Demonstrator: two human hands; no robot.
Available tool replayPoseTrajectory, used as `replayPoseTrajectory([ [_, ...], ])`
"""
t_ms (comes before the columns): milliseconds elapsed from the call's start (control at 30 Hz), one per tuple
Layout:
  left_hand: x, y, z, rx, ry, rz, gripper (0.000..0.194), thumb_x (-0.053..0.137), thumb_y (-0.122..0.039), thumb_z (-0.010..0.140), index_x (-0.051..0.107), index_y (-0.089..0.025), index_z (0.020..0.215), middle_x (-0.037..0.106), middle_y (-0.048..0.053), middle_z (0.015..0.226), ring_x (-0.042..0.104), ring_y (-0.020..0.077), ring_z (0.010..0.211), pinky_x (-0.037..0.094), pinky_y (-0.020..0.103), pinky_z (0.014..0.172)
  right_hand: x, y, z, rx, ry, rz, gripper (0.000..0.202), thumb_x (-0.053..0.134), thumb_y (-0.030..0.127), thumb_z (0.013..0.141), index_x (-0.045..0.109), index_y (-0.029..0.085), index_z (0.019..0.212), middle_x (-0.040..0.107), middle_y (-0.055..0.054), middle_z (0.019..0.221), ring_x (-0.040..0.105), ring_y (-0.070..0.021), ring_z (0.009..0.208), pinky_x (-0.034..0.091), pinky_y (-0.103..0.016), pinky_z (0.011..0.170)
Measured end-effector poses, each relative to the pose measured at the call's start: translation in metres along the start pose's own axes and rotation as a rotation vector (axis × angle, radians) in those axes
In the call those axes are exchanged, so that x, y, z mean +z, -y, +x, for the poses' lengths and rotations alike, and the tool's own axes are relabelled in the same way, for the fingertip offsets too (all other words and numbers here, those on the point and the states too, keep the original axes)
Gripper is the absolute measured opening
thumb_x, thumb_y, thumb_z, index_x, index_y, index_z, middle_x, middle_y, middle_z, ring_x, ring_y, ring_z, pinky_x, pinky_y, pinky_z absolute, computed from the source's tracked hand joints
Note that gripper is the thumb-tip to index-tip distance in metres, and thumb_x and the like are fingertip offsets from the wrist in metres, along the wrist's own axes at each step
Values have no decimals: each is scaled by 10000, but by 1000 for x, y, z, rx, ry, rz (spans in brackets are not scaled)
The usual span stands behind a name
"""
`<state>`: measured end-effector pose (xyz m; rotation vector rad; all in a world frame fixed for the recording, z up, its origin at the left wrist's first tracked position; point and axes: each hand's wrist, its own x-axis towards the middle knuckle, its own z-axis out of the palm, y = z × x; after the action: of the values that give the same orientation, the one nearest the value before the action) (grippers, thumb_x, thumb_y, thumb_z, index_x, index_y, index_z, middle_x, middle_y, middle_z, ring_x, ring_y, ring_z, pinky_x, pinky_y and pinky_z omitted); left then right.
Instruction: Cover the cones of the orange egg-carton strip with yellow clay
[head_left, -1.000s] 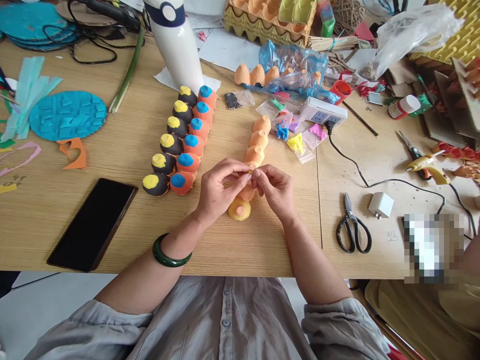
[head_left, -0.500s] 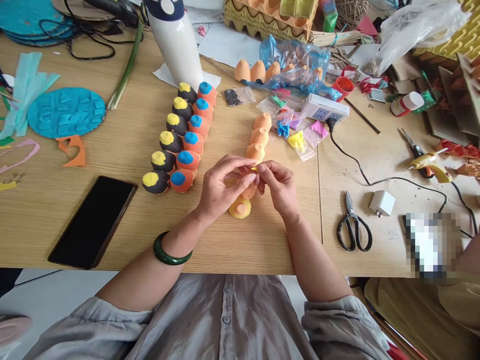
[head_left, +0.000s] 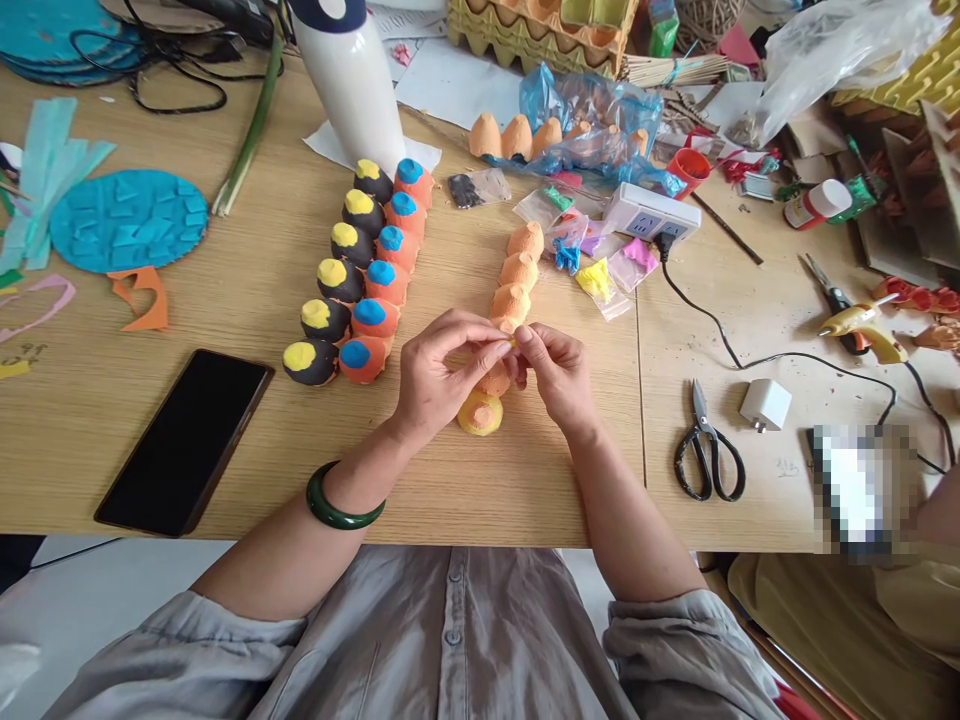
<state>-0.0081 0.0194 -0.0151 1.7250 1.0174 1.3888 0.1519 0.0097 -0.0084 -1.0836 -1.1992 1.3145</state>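
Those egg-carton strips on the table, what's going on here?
A person's left hand and right hand pinch a yellow bit over a pale orange strip. Its nearest cup has yellow around an orange tip. Left of it lie a black strip with yellow tops and a reddish strip with blue tops.

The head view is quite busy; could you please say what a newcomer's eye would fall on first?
Likely the black cups with yellow tops and orange cups with blue tops, in side-by-side rows left of centre. In the middle, the left hand and right hand pinch a small yellow piece over paler cups.
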Motion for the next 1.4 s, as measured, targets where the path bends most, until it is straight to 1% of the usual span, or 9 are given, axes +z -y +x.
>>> replayPoseTrajectory([
  [167, 0, 1, 0, -24, -25, -4, 186, 749, -398, 949, 774, -216, 918, 757, 33, 951, 722, 157, 903, 627, 258, 757, -1, 1, 0, -20, -26, 27, 435, 771, 618, 866, 658, 204, 800, 582, 53, 614, 469, -71, 510, 419, -218, 472],
  [300, 1, -1, 0, -33, 4, -46, 187, 773, -392, 930, 778, -220, 1003, 762, 41, 1024, 724, 154, 891, 636, 261, 751, -1, 3, 0, -42, -42, 15, 445, 747, 591, 901, 624, 200, 728, 569, 56, 588, 464, -64, 495, 417, -216, 478],
  [467, 1, -1, -1, 8, -40, -30, 140, 756, -346, 951, 775, -212, 912, 754, 22, 920, 720, 141, 866, 624, 241, 749, 0, 4, 0, -8, -6, 28, 462, 755, 607, 888, 638, 194, 717, 580, 48, 598, 474, -65, 503, 411, -221, 484],
  [633, 1, 0, -1, -3, 0, -32, 179, 776, -391, 934, 775, -221, 989, 759, 36, 1023, 727, 144, 882, 633, 245, 735, 1, 3, -1, -25, -35, 8, 483, 741, 599, 904, 612, 194, 674, 559, 51, 574, 464, -64, 493, 398, -221, 479],
  [733, 2, 1, -1, 28, -8, -24, 139, 772, -358, 942, 773, -220, 939, 761, 23, 968, 725, 135, 871, 624, 229, 722, 2, 3, -1, -39, -24, -35, 536, 703, 636, 915, 580, 196, 633, 547, 45, 560, 459, -66, 497, 390, -226, 485],
  [867, 2, 1, -1, -1, -33, -2, 179, 761, -383, 946, 768, -214, 888, 754, 15, 902, 718, 134, 842, 628, 234, 727, 2, 4, -2, -21, -1, -42, 524, 717, 668, 887, 608, 198, 680, 558, 41, 580, 473, -77, 515, 405, -232, 492],
  [967, 2, 0, -1, -20, -22, -22, 192, 784, -403, 924, 778, -214, 960, 763, 32, 977, 726, 143, 865, 637, 237, 720, 2, 3, -2, -18, -27, -43, 532, 711, 649, 903, 579, 200, 651, 555, 42, 577, 461, -74, 504, 406, -231, 488],
  [1167, 2, -1, -1, 14, -27, -37, 117, 767, -325, 945, 778, -213, 910, 764, 15, 915, 721, 126, 830, 622, 227, 730, 2, 2, 0, -26, -30, -29, 547, 687, 658, 915, 571, 202, 637, 536, 49, 550, 443, -67, 480, 392, -231, 478],
  [1400, 1, -1, -1, -49, -15, -47, 208, 795, -418, 910, 776, -214, 943, 764, 30, 959, 726, 147, 846, 638, 251, 728, 2, 4, -1, -30, -33, -19, 496, 733, 654, 881, 610, 207, 704, 544, 58, 566, 448, -73, 495, 412, -228, 484],
])
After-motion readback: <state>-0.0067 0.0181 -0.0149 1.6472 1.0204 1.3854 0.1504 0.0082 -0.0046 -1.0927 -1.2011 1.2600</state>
